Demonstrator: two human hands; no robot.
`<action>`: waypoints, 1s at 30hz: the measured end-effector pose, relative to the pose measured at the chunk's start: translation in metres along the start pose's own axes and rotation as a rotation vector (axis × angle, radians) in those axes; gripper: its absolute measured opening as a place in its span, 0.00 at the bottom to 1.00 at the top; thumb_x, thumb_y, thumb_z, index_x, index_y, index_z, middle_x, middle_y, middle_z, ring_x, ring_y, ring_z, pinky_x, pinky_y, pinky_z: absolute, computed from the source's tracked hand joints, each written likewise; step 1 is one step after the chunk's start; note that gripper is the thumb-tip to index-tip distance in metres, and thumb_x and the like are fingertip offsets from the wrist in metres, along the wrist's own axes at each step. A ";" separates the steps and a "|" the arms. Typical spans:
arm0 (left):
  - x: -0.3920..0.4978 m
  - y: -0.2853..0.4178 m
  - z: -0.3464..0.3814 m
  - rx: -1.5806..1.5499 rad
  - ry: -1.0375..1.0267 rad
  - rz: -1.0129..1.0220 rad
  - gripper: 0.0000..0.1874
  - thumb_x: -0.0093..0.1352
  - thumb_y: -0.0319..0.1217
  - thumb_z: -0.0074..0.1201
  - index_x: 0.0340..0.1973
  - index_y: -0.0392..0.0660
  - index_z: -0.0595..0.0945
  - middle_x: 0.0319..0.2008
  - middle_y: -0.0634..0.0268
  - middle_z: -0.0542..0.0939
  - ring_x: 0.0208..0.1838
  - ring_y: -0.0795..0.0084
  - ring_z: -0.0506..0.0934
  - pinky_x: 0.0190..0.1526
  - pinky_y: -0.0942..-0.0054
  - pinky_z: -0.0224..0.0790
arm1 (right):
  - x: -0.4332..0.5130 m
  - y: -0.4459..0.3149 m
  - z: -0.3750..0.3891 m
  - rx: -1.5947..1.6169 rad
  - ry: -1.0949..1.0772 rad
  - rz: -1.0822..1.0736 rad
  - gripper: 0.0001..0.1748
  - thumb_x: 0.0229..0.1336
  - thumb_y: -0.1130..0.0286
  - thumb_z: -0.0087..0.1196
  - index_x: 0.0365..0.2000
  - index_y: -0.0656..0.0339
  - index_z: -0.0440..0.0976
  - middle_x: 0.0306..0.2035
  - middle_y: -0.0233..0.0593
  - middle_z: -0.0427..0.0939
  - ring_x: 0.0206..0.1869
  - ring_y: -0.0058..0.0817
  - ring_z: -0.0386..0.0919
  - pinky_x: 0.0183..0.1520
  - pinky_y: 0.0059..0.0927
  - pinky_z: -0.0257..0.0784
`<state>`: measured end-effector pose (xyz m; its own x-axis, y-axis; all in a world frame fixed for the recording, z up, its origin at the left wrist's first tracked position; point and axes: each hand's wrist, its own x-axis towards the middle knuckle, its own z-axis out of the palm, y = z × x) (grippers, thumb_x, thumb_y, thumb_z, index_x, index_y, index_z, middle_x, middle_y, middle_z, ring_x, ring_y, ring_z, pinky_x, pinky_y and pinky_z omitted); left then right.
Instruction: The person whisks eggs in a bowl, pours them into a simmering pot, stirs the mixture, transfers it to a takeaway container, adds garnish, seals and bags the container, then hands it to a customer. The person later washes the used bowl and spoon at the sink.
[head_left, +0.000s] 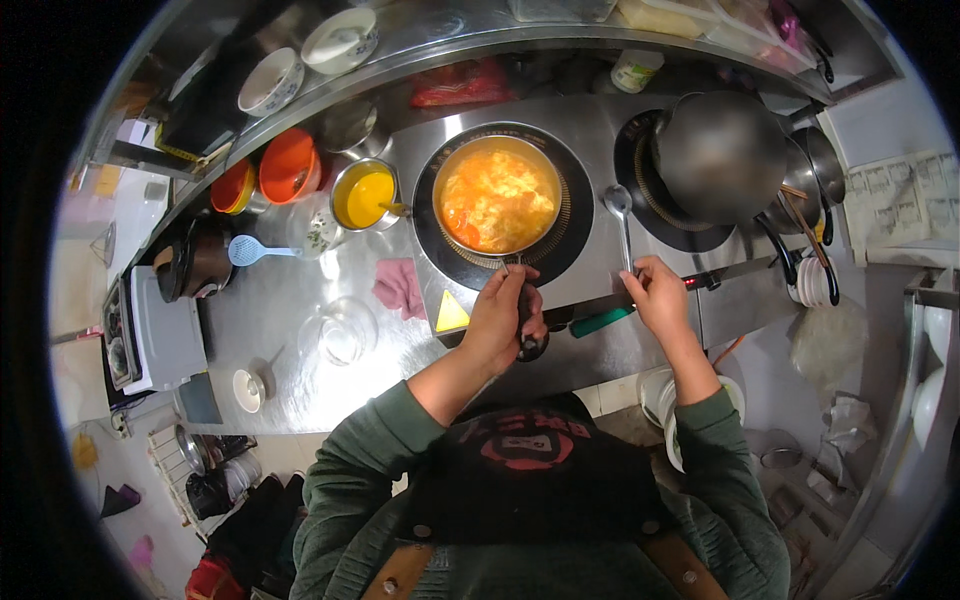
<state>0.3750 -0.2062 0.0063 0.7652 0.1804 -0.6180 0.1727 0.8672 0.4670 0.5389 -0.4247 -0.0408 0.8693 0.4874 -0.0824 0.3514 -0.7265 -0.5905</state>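
Note:
A round pan (499, 196) of orange broth with yellow egg-like pieces and a red piece rests on the left round cooktop plate (581, 199). My left hand (504, 319) is closed around its dark handle, at the near side of the pan. To the right, my right hand (658, 296) grips the handle of a metal spoon (619, 202), whose bowl lies over the steel surface between the two cooktop plates. Left of the pan stands a metal pot (365, 193) with yellow liquid and a utensil handle over its rim.
A large dark wok (720, 157), partly blurred, sits at the right plate. A pink cloth (398, 287), a blue slotted spoon (262, 250), a glass bowl (341, 334) and orange containers (289, 166) are on the left. A steel shelf edge (480, 43) crosses the back.

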 end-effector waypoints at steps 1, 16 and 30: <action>-0.002 0.001 -0.001 0.030 -0.001 0.013 0.12 0.80 0.40 0.43 0.44 0.44 0.71 0.21 0.63 0.70 0.16 0.72 0.65 0.21 0.68 0.64 | 0.010 -0.004 0.000 -0.090 0.034 -0.072 0.17 0.57 0.57 0.64 0.29 0.63 0.77 0.24 0.44 0.80 0.29 0.43 0.81 0.34 0.44 0.73; -0.089 0.005 -0.048 0.345 0.038 -0.071 0.14 0.80 0.41 0.44 0.37 0.44 0.70 0.15 0.69 0.65 0.12 0.78 0.59 0.14 0.76 0.50 | -0.005 -0.033 -0.030 0.495 0.171 0.062 0.11 0.69 0.72 0.50 0.44 0.67 0.79 0.22 0.25 0.74 0.24 0.11 0.69 0.28 0.20 0.66; -0.230 0.008 -0.162 0.366 0.089 -0.026 0.12 0.80 0.39 0.45 0.39 0.43 0.72 0.17 0.69 0.68 0.12 0.79 0.63 0.13 0.78 0.53 | -0.092 -0.275 0.000 0.130 -0.477 -0.703 0.23 0.67 0.76 0.50 0.61 0.68 0.69 0.31 0.46 0.80 0.33 0.40 0.81 0.40 0.36 0.75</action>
<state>0.0999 -0.1657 0.0497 0.7034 0.2148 -0.6776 0.4133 0.6520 0.6357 0.3621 -0.2703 0.1292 0.2153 0.9762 0.0251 0.6856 -0.1328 -0.7157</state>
